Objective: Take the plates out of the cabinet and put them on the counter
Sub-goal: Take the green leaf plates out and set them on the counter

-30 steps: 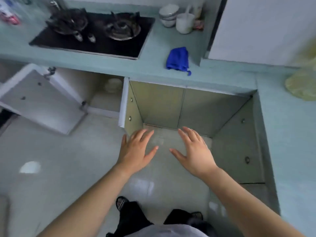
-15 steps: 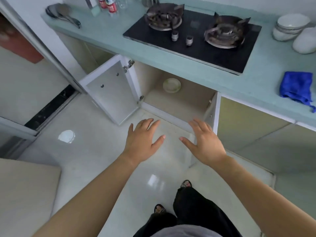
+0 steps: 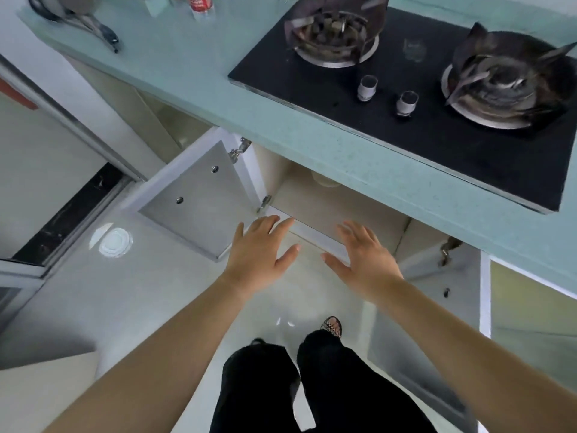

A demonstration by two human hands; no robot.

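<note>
The cabinet (image 3: 337, 207) under the stove stands open, both doors swung out. A pale plate (image 3: 324, 180) lies at the back of its floor, mostly hidden by the counter's edge. The teal counter (image 3: 199, 89) runs across the top of the view. My left hand (image 3: 259, 257) and my right hand (image 3: 365, 260) hover side by side in front of the cabinet's lower rail, palms down, fingers spread and straight, holding nothing. Neither hand touches the plate.
A black two-burner gas stove (image 3: 418, 98) sits on the counter above the cabinet. The left cabinet door (image 3: 199, 198) and right cabinet door (image 3: 437, 295) jut out over the tiled floor. Ladles (image 3: 78, 21) and bottles (image 3: 199, 4) lie at the counter's far left.
I have stepped closer to the open cabinet and the view has shifted left. Both hands stay open and have come up to the cabinet's front rail. The plate is now half hidden under the counter.
</note>
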